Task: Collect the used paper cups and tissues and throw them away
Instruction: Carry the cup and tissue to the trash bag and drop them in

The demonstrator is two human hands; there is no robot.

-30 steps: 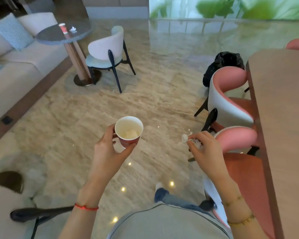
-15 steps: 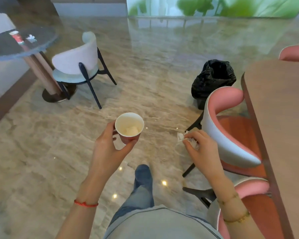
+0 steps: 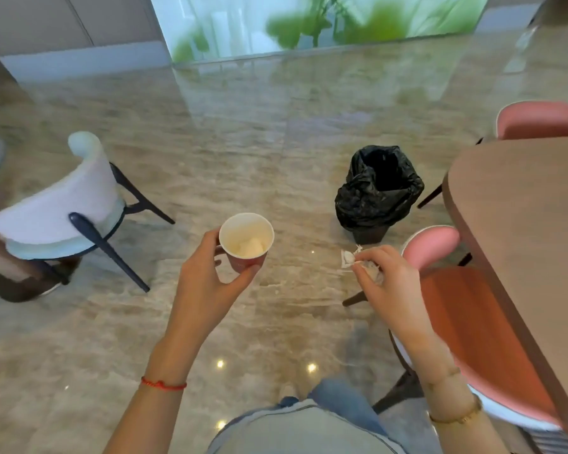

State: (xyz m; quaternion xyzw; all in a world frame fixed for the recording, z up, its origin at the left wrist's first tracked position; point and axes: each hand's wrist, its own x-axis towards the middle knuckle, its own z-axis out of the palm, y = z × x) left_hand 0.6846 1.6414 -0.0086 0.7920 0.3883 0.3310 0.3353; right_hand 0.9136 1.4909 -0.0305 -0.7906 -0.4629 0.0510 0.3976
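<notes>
Holding a red cup (image 3: 246, 239) upright, left hand (image 3: 207, 283) has thumb and fingers wrapped round its wall; cup sits in mid-air over the floor (image 3: 210, 158), white wad of tissue visible inside. Right hand (image 3: 387, 283) pinches a crumpled tissue (image 3: 350, 258) between thumb and fingertips, other fingers curled, tissue sticking out to the left of the hand. Both hands apart, cup left of tissue. Bin (image 3: 376, 191) with black liner stands open on the floor, ahead of the right hand, near the far-left corner of the desk (image 3: 522, 208). 2 pink chairs: 1 (image 3: 466, 309) tucked at the desk's left edge just beside the right hand, 1 (image 3: 541, 121) at its far edge. White chair (image 3: 56, 204) on the floor, far left. Red cord (image 3: 163, 384) on left wrist, gold bracelet (image 3: 454, 417) on right.
</notes>
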